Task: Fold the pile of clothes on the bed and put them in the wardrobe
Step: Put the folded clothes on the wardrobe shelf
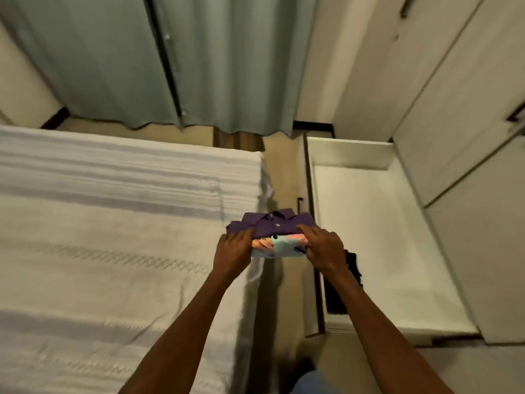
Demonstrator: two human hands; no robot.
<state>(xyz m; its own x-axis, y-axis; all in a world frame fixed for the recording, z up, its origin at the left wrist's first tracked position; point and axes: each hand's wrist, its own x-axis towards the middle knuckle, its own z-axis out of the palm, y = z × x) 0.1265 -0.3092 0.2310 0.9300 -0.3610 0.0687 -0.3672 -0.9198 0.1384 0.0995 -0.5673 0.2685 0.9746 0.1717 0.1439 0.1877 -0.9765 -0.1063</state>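
Two folded garments (274, 233), stacked, gripped by left hand (233, 251) and right hand (324, 247).

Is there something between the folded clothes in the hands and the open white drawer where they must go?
Nothing visible: both hands, left and right, hold the purple shirt stack beside the open white drawer.

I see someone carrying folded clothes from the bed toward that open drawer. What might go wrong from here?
The stack could slide apart: the purple shirt sits loose on the patterned garment, and the left hand and right hand grip only the near edge, so the far side might sag or unfold.

The bundle hangs over the gap between the bed and the open drawer, so a slip could drop it on the floor.

It might also catch on the drawer's front panel.
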